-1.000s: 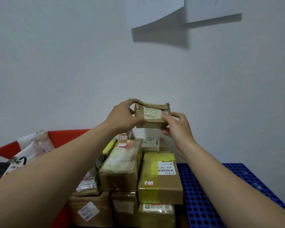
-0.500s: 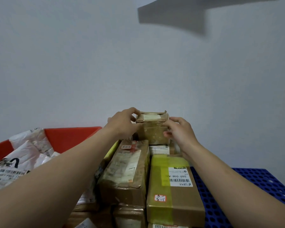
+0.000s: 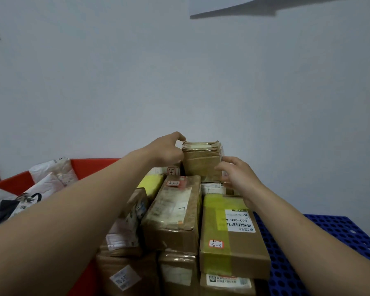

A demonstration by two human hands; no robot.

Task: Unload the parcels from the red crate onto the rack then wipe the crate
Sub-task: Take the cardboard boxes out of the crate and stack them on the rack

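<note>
— What has hold of what?

— The left hand (image 3: 167, 151) grips the small parcel (image 3: 201, 148) at its left end, thumb hooked over the top corner and fingers curled behind. The right hand (image 3: 236, 178) is loosely curved, its fingertips at the right edge of the brown box (image 3: 201, 169) underneath. I cannot tell whether it pinches anything.

— How does the parcel lie?

— Flat on that brown box, at the far end of the stack, long axis left to right and its pale label facing up.

— Any writing you can read?

— Nearer, on the right, a yellow-taped box (image 3: 233, 253) carries a white label (image 3: 239, 221) with a barcode and "060-06B-A", upside down to the camera. Its red-edged sticker (image 3: 216, 244) has handwritten digits, perhaps "3-3". The other labels are too blurred.

— And the containers?

— The red crate (image 3: 90, 166) on the left holds white mail bags (image 3: 51, 174) and one dark bag. The blue rack (image 3: 340, 233), perforated, lies to the right of the stack.
</note>
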